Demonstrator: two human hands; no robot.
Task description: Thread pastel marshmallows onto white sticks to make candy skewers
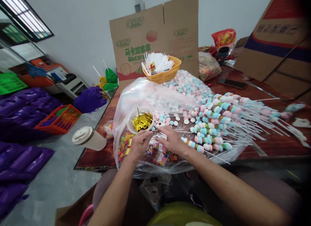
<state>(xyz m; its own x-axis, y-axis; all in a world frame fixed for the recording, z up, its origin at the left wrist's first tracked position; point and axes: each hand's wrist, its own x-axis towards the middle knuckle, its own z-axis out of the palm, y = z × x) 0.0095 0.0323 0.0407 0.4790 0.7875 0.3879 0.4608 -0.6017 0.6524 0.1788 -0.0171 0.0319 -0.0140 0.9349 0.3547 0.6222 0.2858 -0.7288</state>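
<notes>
My left hand (139,143) and my right hand (171,140) meet over a clear plastic sheet (131,96) at the table's near edge. Both are pinched closed on a thin white stick (157,134) held between them. Just behind them stands a white bowl of gold twist ties (142,120). Loose pink, blue and white marshmallows (167,119) lie beside it. Small colourful ring candies (123,145) are scattered under my left hand. A heap of finished marshmallow skewers (218,122) lies to the right.
A lidded paper cup (88,138) lies at the table's left edge. A yellow basket of white sticks (161,69) stands before an open cardboard box (155,35). A phone (232,83) lies farther right. Purple bags (21,112) and an orange crate (58,119) cover the floor.
</notes>
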